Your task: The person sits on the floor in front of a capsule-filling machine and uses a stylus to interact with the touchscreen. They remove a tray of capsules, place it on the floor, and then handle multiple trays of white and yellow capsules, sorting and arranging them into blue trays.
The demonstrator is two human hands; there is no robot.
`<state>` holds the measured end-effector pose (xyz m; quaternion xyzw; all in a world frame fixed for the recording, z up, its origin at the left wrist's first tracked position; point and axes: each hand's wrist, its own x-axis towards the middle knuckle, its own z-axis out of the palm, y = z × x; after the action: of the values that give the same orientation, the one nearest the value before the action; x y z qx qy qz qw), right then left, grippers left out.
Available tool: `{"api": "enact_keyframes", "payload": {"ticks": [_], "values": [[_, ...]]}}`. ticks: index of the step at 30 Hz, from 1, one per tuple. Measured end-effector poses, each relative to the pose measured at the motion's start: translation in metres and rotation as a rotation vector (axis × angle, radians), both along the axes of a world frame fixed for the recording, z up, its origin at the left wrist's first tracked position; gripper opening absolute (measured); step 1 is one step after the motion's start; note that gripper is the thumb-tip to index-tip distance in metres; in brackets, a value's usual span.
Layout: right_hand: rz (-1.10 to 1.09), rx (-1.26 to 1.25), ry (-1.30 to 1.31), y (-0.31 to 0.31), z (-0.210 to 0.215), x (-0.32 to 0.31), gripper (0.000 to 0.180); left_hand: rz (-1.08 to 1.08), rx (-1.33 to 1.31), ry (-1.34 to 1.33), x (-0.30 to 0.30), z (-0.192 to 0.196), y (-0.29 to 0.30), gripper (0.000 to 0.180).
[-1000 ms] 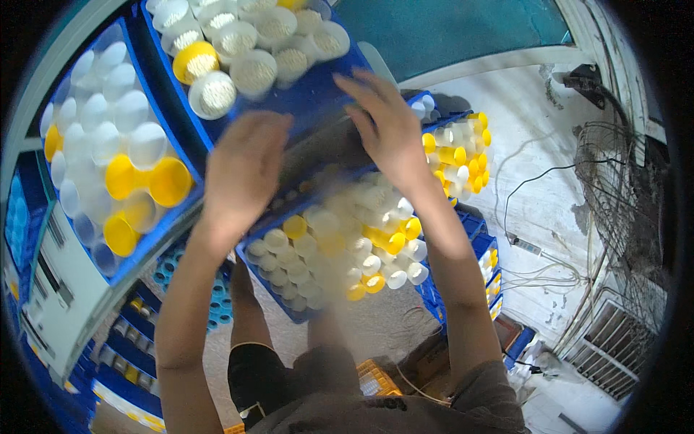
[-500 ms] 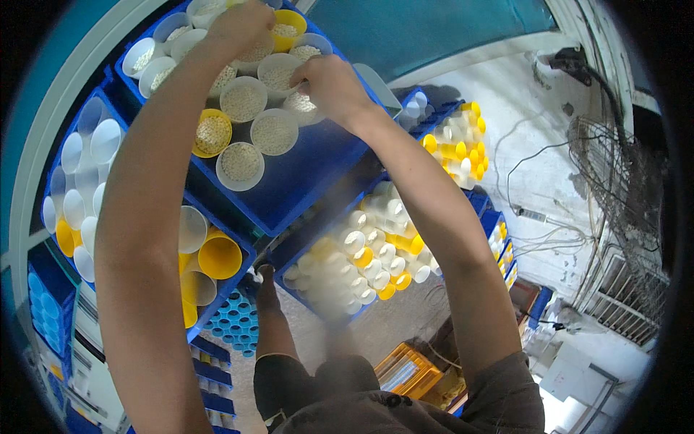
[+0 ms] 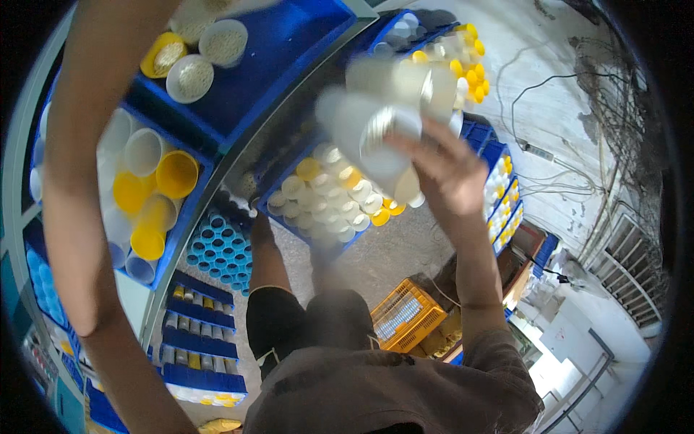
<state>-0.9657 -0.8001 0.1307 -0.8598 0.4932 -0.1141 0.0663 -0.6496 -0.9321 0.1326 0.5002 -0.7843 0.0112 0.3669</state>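
My right hand [image 3: 455,173] is raised to the right of a blue tray [image 3: 267,65], its fingers closed on translucent white cups [image 3: 354,141]. Motion smears these cups, so how many there are and what is in them is unclear. My left forearm [image 3: 83,195] reaches up along the left side, and the hand itself lies beyond the upper edge. In the tray, near that forearm, stand white cups of small white pellets [image 3: 191,79] and a yellow cup [image 3: 165,56] holding pellets too.
A blue crate of white and yellow cups [image 3: 325,199] stands below my right hand. Another blue bin with yellow cups [image 3: 177,173] sits by my left forearm. Light-blue tubes [image 3: 220,253], stacked blue trays [image 3: 199,340] and an orange crate [image 3: 408,315] are lower down.
My right hand has left the tray, moving right and closer to me, and now carries white cups. My left hand has gone out of view at the top. The whole view has shifted.
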Motion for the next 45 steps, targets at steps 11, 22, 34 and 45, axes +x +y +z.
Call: {"api": "enact_keyframes", "payload": {"ticks": [11,22,34,45], "values": [[-0.519,0.996,-0.047,0.283,-0.235,-0.119,0.034,-0.079,0.776,-0.008,-0.095,-0.051,0.305,0.027],[-0.555,0.919,-0.217,0.318,-0.287,-0.151,0.043,-0.364,0.824,-0.11,-0.21,-0.295,0.361,0.031],[-0.269,0.88,0.133,0.276,-0.258,-0.14,0.032,-0.102,1.178,0.143,-0.255,-0.333,0.355,0.029],[0.157,0.073,-0.24,-0.093,-0.097,0.059,0.024,-0.139,0.855,-0.188,-0.264,-0.365,0.387,0.035]]}}
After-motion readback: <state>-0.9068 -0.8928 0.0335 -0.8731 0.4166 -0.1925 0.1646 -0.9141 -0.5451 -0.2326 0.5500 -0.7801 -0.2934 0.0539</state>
